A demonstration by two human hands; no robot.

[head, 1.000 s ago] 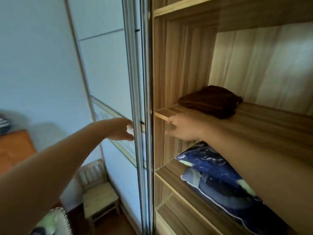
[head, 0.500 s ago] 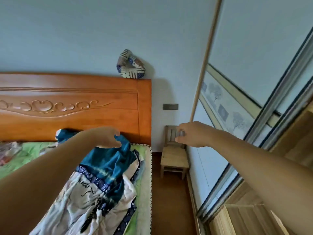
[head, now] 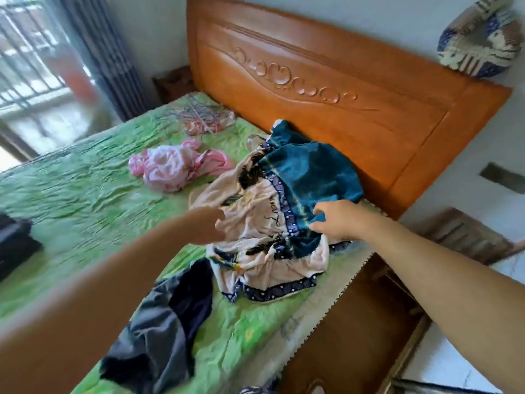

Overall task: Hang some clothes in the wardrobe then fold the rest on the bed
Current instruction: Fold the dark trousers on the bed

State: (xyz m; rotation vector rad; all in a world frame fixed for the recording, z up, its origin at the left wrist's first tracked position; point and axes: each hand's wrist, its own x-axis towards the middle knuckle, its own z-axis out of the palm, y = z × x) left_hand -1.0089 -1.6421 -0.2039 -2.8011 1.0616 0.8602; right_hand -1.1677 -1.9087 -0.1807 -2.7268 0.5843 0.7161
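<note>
A cream-and-teal garment (head: pixel 287 191) is lying crumpled on the bed (head: pixel 85 180), at its right edge and against the headboard (head: pixel 326 109). Both hands are being held out to it. The left hand (head: pixel 208 227) is being kept at the cream part with fingers bent; blur is hiding whether cloth is being pinched. The right hand (head: pixel 336 221) is being held over the teal part, fingers loosely curved and apart, nothing gripped. A pink garment (head: pixel 173 169) is lying mid-bed, and a dark garment (head: pixel 170 314) along the right edge, nearer the foot
</note>
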